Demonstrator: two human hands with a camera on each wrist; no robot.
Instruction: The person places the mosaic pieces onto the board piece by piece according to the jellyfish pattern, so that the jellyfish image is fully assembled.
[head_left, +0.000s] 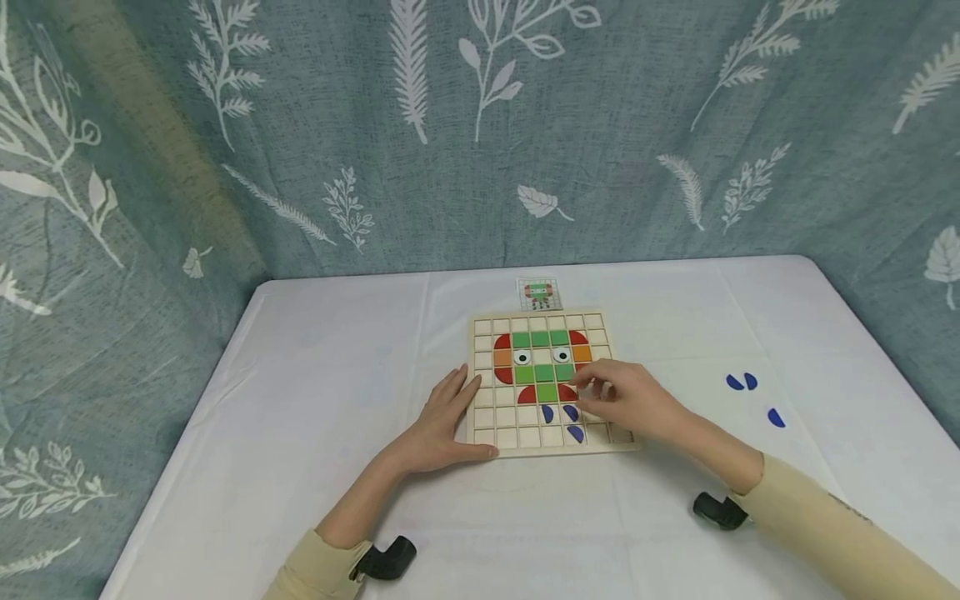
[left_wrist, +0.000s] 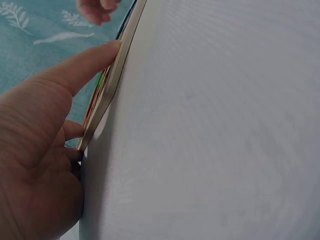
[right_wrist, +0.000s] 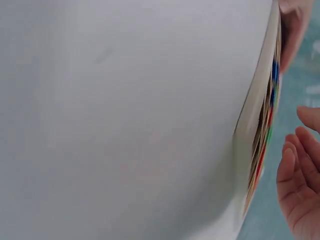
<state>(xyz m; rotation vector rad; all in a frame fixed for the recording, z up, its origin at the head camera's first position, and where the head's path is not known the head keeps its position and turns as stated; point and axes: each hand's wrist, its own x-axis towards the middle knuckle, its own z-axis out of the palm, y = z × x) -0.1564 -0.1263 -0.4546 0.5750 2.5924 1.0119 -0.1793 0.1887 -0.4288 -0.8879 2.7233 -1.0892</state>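
Observation:
A wooden grid board (head_left: 517,438) lies on the table, with green, red and orange pieces and two eye tiles set in its cells. Blue half-round pieces (head_left: 575,433) sit in its lower rows. Along the board's left side my left hand (head_left: 438,425) rests with fairly straight fingers, its thumb against the front edge; the left wrist view shows that thumb (left_wrist: 82,70) on the rim. Over the board's right side, close to the lower red piece, hovers my right hand (head_left: 626,396). Its fingers (right_wrist: 300,175) are loosely bent, with nothing visible between them and the thumb.
Behind the board lies a small pattern card (head_left: 539,294) with a similar coloured figure. Several loose blue half-round pieces (head_left: 776,417) are on the white tablecloth (head_left: 300,392) to the right. A blue-green curtain (head_left: 450,200) with white leaf prints hangs behind the table.

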